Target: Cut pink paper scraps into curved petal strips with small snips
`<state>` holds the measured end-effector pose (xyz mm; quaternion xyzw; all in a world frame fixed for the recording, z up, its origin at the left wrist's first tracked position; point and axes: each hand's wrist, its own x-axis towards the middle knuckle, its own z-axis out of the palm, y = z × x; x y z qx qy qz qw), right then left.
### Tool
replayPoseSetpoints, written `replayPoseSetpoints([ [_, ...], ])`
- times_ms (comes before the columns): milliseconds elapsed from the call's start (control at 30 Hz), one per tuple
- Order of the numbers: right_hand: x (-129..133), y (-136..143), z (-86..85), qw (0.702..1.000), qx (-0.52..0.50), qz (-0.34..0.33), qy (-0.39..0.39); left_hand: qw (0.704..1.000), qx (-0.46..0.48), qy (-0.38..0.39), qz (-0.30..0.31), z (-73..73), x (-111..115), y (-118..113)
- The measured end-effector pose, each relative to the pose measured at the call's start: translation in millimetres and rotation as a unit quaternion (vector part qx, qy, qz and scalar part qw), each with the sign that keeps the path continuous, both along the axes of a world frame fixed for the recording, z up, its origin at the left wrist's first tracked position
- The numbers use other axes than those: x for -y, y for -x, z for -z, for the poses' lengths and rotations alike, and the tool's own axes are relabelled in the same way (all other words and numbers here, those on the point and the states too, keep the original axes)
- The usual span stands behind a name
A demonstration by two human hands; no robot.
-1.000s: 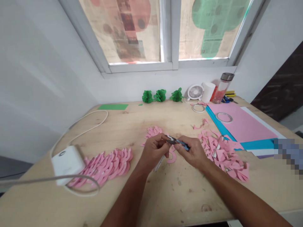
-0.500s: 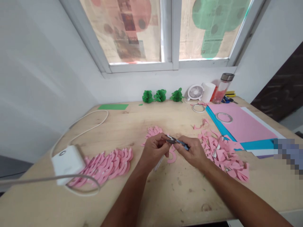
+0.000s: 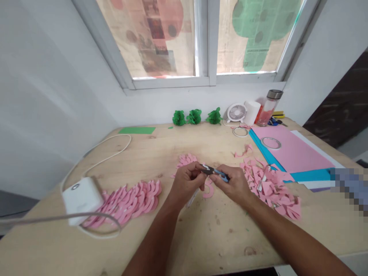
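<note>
My left hand (image 3: 186,180) is closed in a pinch, and a thin white strip (image 3: 193,197) hangs out below its fingers. A tiny pink-and-white bit shows at its fingertips. My right hand (image 3: 235,181) is wrapped round what looks like scissors, with blue handles (image 3: 222,175) and dark blades reaching to my left fingertips. The blades are partly hidden and blurred. Just below them a curved pink paper piece (image 3: 208,190) lies on the table. Behind my left hand is a small pile of pink paper pieces (image 3: 185,159).
Layered pink paper curves (image 3: 129,201) lie left, by a white box (image 3: 82,197) with a cable. Pink scraps (image 3: 276,191) are heaped right, near coloured sheets (image 3: 296,149) bearing a tape roll (image 3: 271,143). Green paper puffs (image 3: 194,116), a fan (image 3: 237,113) and a bottle (image 3: 270,108) stand behind.
Both hands stay in nearly the same place. The dark blades at my left fingertips look closer together and slightly turned. The view has shifted a little.
</note>
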<state>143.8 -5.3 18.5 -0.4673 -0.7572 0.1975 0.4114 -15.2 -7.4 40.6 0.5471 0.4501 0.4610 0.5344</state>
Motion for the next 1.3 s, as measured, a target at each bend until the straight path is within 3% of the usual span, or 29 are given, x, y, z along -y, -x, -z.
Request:
replayPoseSetpoints([
  [800, 2.1, 0.8, 3.5, 0.998, 0.026, 0.044, -0.049, 1.000, 0.002, 0.006, -0.005, 1.0, -0.5, -1.1],
  [1000, 0.4, -1.9, 4.5, 0.993, 0.048, 0.081, -0.064, 1.000, -0.002, 0.011, -0.001, 4.5, -1.9, -2.5],
  [1300, -3.2, -8.6, 1.4, 0.985, 0.053, 0.112, -0.120, 0.998, -0.032, -0.043, -0.021, 10.5, -2.2, -14.2],
])
